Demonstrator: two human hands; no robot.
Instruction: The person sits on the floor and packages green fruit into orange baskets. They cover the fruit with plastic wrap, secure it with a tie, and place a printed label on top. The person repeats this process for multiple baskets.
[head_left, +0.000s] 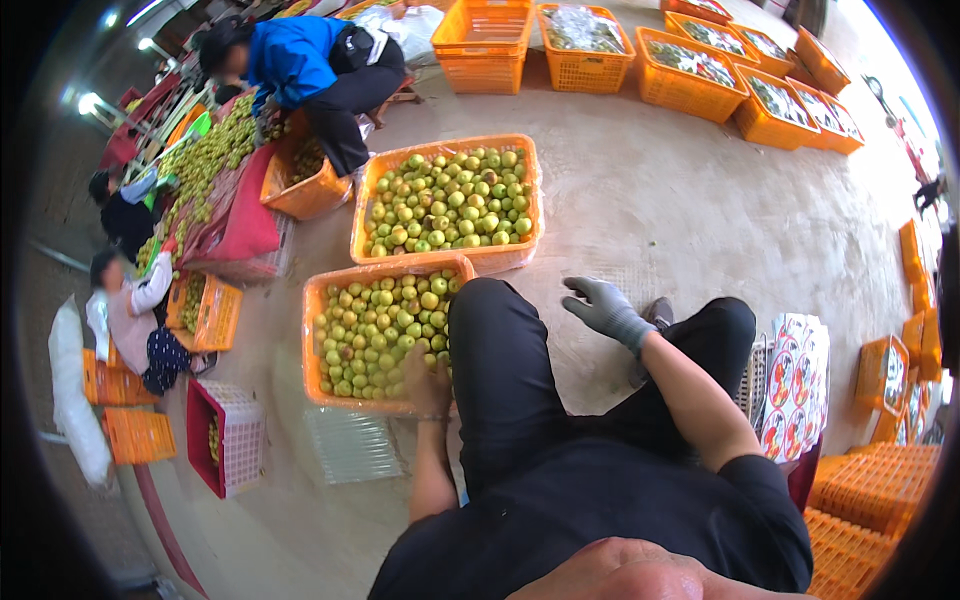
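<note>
My left hand (427, 384), bare, reaches into the near orange plastic crate (309, 330), over its right front corner. Green-yellow round fruit (375, 330) fills this crate, and a clear plastic liner covers its rim. My fingers are at the fruit; whether they grip one is hard to see. In a grey knit glove, my right hand (604, 307) hangs above the concrete floor between my knees, fingers slightly apart, with nothing visible in it. Just beyond, a second lined orange crate (536, 202) holds more of the same fruit (450, 199).
Clear ribbed plastic trays (354, 444) lie by the near crate. Printed label sheets (796, 382) rest on a basket at my right. A person in blue (296, 56) bends over another crate (311, 191) beside a fruit-covered table (217, 161). Stacked orange crates (874, 487) stand behind right.
</note>
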